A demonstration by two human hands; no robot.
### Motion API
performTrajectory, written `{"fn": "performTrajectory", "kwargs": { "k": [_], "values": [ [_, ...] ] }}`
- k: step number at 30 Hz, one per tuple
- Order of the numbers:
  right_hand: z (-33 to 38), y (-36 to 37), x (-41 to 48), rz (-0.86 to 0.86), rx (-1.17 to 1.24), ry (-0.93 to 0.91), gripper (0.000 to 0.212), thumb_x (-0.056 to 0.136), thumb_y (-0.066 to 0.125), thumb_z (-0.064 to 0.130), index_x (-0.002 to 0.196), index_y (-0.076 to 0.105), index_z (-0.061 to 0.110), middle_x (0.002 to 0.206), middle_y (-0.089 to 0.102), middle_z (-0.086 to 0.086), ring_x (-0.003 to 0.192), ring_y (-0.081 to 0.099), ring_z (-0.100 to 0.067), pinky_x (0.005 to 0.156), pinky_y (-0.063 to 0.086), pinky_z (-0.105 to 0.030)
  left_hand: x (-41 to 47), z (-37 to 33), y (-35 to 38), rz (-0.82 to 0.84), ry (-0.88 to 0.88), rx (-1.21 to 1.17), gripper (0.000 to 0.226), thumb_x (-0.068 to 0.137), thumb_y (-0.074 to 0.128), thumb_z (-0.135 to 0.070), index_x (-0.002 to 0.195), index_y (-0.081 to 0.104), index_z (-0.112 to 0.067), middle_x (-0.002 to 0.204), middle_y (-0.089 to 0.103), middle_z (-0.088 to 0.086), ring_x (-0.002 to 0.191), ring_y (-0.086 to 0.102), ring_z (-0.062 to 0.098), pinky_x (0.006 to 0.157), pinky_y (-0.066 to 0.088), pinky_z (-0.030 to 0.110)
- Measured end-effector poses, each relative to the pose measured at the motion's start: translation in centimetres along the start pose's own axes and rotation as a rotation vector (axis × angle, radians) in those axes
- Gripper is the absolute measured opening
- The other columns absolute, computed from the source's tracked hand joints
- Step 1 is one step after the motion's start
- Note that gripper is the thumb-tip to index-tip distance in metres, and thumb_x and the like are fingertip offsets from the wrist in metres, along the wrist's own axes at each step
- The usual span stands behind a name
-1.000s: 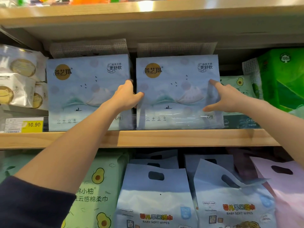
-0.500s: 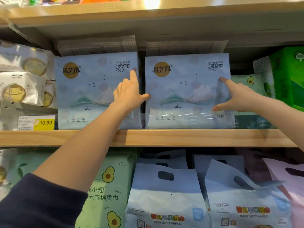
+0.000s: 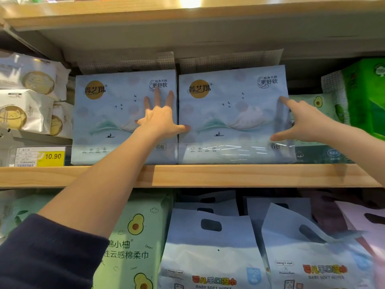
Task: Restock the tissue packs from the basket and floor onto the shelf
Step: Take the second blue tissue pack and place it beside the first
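Two pale blue tissue packs stand upright side by side on the wooden shelf (image 3: 229, 176). My left hand (image 3: 160, 119) lies flat with spread straight fingers on the left tissue pack (image 3: 104, 122), its thumb reaching onto the right tissue pack (image 3: 233, 113). My right hand (image 3: 302, 119) touches the right pack's right edge with straight fingers, thumb on its front. Neither hand grips anything. The basket and floor are out of view.
White cat-print packs (image 3: 27, 101) sit at the left above a yellow 10.90 price tag (image 3: 52, 156). A green pack (image 3: 366, 97) and avocado-print packs (image 3: 318, 103) stand at the right. Below hang avocado tissue packs (image 3: 133, 236) and blue baby-wipe bags (image 3: 208, 247).
My left hand has slid up and left, off the gap between the packs, and spread flat on the left pack. My right hand stays at the right pack's right edge.
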State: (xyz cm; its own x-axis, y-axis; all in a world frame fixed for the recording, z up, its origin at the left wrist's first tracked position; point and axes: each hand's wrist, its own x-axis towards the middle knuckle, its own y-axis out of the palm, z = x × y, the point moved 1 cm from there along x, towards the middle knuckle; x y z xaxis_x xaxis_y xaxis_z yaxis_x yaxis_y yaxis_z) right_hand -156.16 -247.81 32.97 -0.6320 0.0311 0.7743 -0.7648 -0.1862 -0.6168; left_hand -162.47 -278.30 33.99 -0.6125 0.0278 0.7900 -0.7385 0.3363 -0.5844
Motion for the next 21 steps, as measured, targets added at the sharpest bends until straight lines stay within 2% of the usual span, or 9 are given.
{"fn": "performTrajectory", "kwargs": {
  "k": [3, 8, 15, 21],
  "values": [
    [0.06, 0.04, 0.22, 0.036, -0.032, 0.012, 0.113, 0.063, 0.082, 0.030, 0.147, 0.008, 0.018, 0.132, 0.039, -0.021, 0.095, 0.041, -0.028, 0.080, 0.037, -0.036, 0.34, 0.38, 0.43, 0.067, -0.016, 0.000, 0.105, 0.074, 0.061, -0.061, 0.146, -0.010, -0.032, 0.156, -0.020, 0.000, 0.143, -0.015, 0.034, 0.105, 0.022, 0.067],
    [-0.10, 0.07, 0.47, 0.044, -0.070, 0.025, 0.112, 0.064, 0.082, 0.025, 0.147, 0.007, 0.018, 0.142, 0.033, -0.022, 0.118, 0.044, -0.039, 0.095, 0.039, -0.044, 0.42, 0.32, 0.27, 0.057, -0.013, -0.015, 0.106, 0.074, 0.063, -0.059, 0.147, -0.008, -0.031, 0.157, -0.017, 0.002, 0.143, -0.013, 0.035, 0.106, 0.019, 0.067],
    [-0.07, 0.19, 0.68, 0.044, -0.090, 0.031, 0.110, 0.064, 0.081, 0.024, 0.147, 0.008, 0.015, 0.140, 0.037, -0.023, 0.122, 0.041, -0.041, 0.096, 0.039, -0.046, 0.10, 0.40, 0.31, 0.058, 0.001, -0.027, 0.104, 0.074, 0.064, -0.057, 0.147, -0.005, -0.031, 0.158, -0.011, 0.003, 0.143, -0.008, 0.035, 0.105, 0.024, 0.066],
    [0.10, 0.22, 0.32, 0.024, -0.089, 0.022, 0.105, 0.066, 0.080, 0.023, 0.145, 0.013, 0.012, 0.133, 0.043, -0.025, 0.116, 0.044, -0.041, 0.091, 0.040, -0.044, -0.33, 0.30, 0.07, 0.054, 0.010, -0.030, 0.102, 0.074, 0.065, -0.055, 0.147, -0.003, -0.031, 0.158, -0.009, 0.004, 0.143, -0.006, 0.036, 0.104, 0.026, 0.065]
  ]
}}
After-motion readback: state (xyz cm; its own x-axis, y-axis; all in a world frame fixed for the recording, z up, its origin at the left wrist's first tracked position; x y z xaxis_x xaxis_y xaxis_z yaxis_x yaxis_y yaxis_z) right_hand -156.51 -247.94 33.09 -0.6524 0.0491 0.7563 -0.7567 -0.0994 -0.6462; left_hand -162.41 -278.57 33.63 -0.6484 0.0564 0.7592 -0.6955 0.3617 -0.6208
